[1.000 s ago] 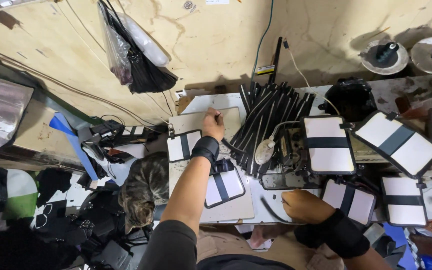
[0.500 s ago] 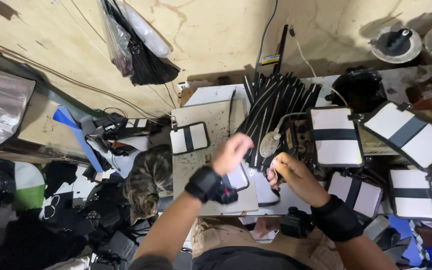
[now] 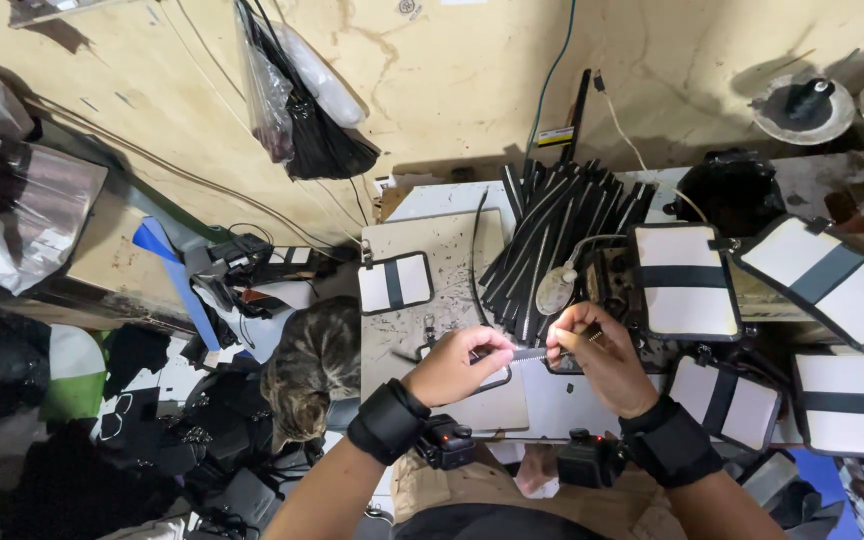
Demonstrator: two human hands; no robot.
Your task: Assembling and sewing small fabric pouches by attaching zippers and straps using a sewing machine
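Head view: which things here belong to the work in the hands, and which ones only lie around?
In the work:
- left hand and right hand, pinching one thin strip between them
- pile of black strips
- white panels with black bands

Lying about:
- cat beside the table
- black plastic bag on the wall
- blue strip

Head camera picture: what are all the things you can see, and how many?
strap: one, thin and grey, held between both hands
black strips: a pile, too many to count, back of table
white pads with black bands: at least six, one left of the pile, the others on the right
cat: one, tabby, left of table
plastic bags: a bunch, black and clear, hanging on wall
table: one, grey
left hand: grip pinching strap
right hand: grip pinching strap
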